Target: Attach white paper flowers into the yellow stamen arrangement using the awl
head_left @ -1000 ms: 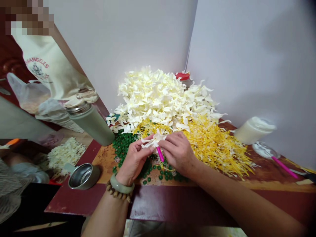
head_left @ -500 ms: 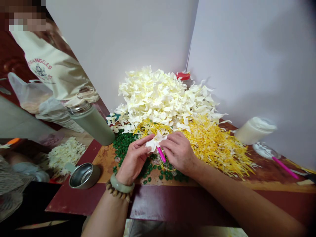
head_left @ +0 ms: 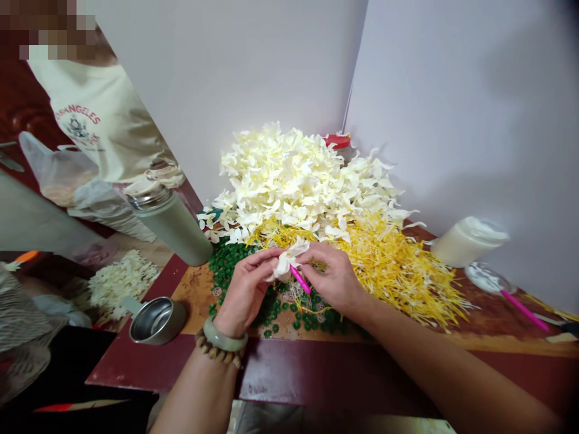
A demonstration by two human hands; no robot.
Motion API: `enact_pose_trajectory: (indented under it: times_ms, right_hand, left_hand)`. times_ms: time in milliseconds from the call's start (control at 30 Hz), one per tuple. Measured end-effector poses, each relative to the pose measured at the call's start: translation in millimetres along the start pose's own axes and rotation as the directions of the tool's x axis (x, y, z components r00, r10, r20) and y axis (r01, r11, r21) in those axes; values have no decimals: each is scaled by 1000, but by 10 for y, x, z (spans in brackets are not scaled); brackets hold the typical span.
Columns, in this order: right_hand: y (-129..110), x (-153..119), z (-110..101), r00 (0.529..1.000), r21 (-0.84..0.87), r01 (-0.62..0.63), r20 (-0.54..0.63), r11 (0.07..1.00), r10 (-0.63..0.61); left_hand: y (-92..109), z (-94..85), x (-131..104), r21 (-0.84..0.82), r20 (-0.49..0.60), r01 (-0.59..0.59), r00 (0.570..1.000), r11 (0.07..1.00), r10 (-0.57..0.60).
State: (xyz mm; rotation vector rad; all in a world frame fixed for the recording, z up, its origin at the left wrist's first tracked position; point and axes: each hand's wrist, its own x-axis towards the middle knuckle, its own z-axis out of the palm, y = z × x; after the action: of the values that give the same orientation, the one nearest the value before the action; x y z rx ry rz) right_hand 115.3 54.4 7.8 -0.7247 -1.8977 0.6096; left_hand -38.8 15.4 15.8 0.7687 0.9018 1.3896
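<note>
Seemingly midway through one white flower, pinched in the fingers of left hand and right hand, with magenta stick jutting below, beside heaped white petals and yellow strands apparently left unworked.

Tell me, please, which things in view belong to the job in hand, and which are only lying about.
Seem to belong to the job:
white flower, held by left hand and right hand
pink stick at the flower
heap of white flowers
yellow strands
green pieces

Probably just lying about:
flask
metal cup
plastic bag
</note>
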Motion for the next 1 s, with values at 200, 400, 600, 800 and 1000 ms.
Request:
enact_pose_trajectory:
  times_ms: [200,400,600,800,1000]
  right_hand:
    - [-91,20,-2,944,181,-306,185,935,273]
    - [-89,1,10,917,223,-347,285,911,280]
    - [-14,20,-27,884,273,-404,363,873,295]
    - [-71,58,-80,868,172,-403,381,899,317]
    - [-80,76,-161,840,146,-418,438,897,320]
  left_hand:
    - [-21,-23,37,60,-44,-41,998,997,43]
    - [-54,-52,55,47,-46,-47,998,998,49]
    - [-46,-36,50,-9,10,-61,998,998,61]
    - [-35,-44,56,-23,-54,-40,998,999,39]
    - [-16,-107,102,-45,-211,-41,977,998,31]
